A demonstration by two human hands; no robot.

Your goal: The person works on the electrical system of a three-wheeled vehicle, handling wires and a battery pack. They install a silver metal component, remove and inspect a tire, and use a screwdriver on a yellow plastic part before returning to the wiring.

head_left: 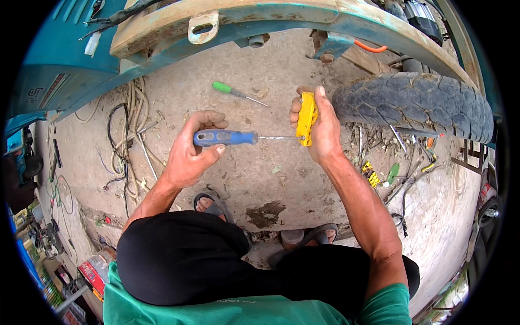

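In my left hand (pixel 184 160) is a screwdriver (pixel 226 137) with a blue and grey handle, held level with its shaft pointing right. My right hand (pixel 326 130) is closed around a narrow yellow plastic block (pixel 306 116), stood on end with the thumb along its right side. The screwdriver's tip meets the block near its lower end, at what looks like a small screw. Most of the right fingers are hidden behind the block. Beyond both hands, a green-handled screwdriver (pixel 223 87) lies on the concrete.
A blue-green metal frame (pixel 271 24) arches across the far side. At the right stands a worn tyre (pixel 414 103), with another yellow piece (pixel 370 174) and loose wires near it. Tangled cables and hose (pixel 132 130) lie at the left. My sandalled feet are below my hands.
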